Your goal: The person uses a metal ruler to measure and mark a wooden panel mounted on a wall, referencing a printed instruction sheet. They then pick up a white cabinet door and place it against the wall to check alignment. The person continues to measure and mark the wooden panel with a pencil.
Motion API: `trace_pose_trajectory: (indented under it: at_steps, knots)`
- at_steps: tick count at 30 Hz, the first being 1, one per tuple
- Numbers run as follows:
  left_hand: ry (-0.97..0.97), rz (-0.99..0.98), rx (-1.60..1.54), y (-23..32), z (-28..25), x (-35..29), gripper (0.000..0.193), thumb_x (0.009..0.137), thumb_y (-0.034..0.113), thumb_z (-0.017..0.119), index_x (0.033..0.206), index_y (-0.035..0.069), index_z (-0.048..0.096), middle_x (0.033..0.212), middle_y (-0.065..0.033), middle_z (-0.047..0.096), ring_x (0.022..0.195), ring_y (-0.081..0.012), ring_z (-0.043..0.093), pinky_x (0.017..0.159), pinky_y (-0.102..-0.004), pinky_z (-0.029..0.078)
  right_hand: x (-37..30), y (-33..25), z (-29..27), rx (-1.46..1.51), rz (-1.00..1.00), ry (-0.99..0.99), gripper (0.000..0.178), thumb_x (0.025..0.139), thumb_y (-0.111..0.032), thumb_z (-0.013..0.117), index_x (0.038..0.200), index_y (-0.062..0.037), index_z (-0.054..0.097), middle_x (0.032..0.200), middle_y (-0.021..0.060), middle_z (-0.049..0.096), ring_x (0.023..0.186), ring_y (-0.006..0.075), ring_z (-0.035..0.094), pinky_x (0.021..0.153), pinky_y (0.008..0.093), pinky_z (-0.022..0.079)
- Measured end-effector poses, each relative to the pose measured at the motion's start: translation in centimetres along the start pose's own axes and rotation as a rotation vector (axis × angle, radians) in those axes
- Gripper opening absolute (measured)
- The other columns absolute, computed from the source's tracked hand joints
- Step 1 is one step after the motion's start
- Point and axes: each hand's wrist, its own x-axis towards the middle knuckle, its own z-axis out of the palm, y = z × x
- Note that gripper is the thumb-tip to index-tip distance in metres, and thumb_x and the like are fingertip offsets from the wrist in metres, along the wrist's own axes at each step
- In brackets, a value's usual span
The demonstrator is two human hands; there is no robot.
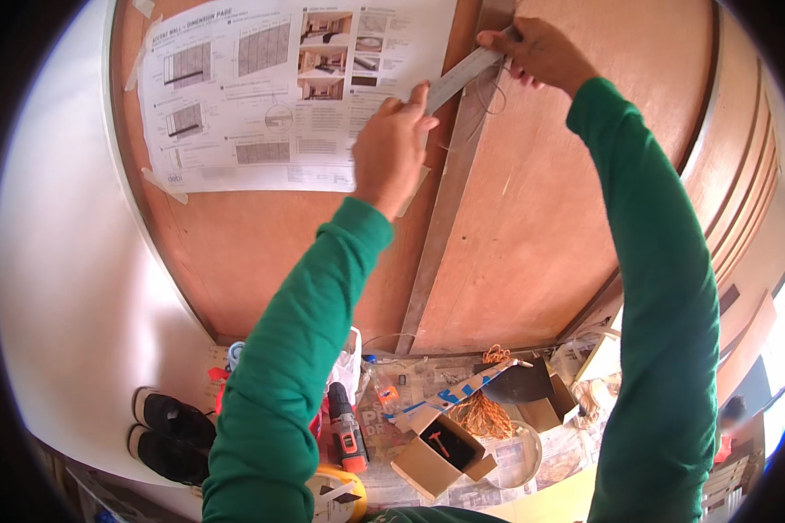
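A flat, light-grey steel ruler (462, 78) is held slantwise in front of a wooden panel wall, across a narrow brown upright strip (445, 205). My left hand (391, 148) grips its lower end, the forefinger and thumb raised along it. At the upper end, my right hand (545, 54) pinches the ruler between thumb and fingers. A thin looped wire (500, 103) hangs just under the right hand, beside the strip. Left of the ruler, a large printed sheet (227, 166) with drawings and photos is taped to the panel, close to my left hand.
Below, newspaper covers a surface holding a red-and-black cordless drill (349, 436), an opened cardboard box (432, 471), orange string (484, 417), a plastic bottle (385, 394) and a black curved piece (525, 382). Black shoes (170, 427) sit at left. A person (733, 423) is far right.
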Motion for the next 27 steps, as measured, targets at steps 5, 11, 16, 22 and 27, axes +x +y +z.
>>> trace_pose_trajectory:
  at_steps: [5,11,16,22,27]
  knots:
    - [-0.028,-0.058,-0.161,-1.1,-3.8,1.8,0.033,0.095,0.020,0.071,0.127,0.014,0.070,0.085,-0.0124,0.064,0.075,-0.0268,0.062,0.068,-0.0404,0.050,-1.8,-0.7,1.5,0.120,0.055,0.025,0.064,0.087,-0.062,0.072,0.089,0.0020,0.064,0.063,0.0088,0.062,0.053,0.0169,0.062,0.047,0.0316,0.051]
    - [0.049,-0.034,-0.186,-2.0,-2.1,-0.2,0.035,0.092,0.013,0.073,0.127,0.014,0.071,0.084,-0.0108,0.067,0.067,-0.0215,0.062,0.065,-0.0381,0.050,-2.1,-0.7,1.8,0.084,0.018,0.053,0.063,0.088,-0.060,0.072,0.089,0.0030,0.062,0.064,0.0101,0.063,0.052,0.0179,0.062,0.047,0.0314,0.052]
    - [0.210,-0.004,-0.079,-1.8,0.4,-1.8,0.039,0.092,-0.004,0.066,0.127,0.012,0.071,0.085,-0.0067,0.067,0.080,-0.0185,0.071,0.070,-0.0336,0.055,-2.3,-1.1,2.5,0.079,0.026,0.060,0.056,0.091,-0.053,0.072,0.091,0.0025,0.064,0.062,0.0097,0.061,0.050,0.0174,0.061,0.046,0.0318,0.051]
    - [0.251,0.008,-0.138,-1.6,2.1,-2.7,0.051,0.090,-0.015,0.056,0.133,0.009,0.066,0.092,-0.0070,0.066,0.087,-0.0196,0.073,0.077,-0.0316,0.057,-1.5,0.3,2.7,-0.038,-0.071,0.092,0.057,0.093,-0.057,0.068,0.092,-0.0003,0.059,0.065,0.0099,0.062,0.053,0.0170,0.063,0.046,0.0297,0.052]
    - [0.310,0.017,-0.119,-0.7,3.4,-3.6,0.050,0.089,-0.018,0.053,0.133,0.002,0.064,0.095,-0.0079,0.064,0.089,-0.0209,0.073,0.078,-0.0287,0.057,-2.1,-2.0,1.3,0.010,0.010,0.035,0.051,0.095,-0.045,0.070,0.088,0.0052,0.062,0.069,0.0137,0.068,0.058,0.0191,0.068,0.050,0.0329,0.056]
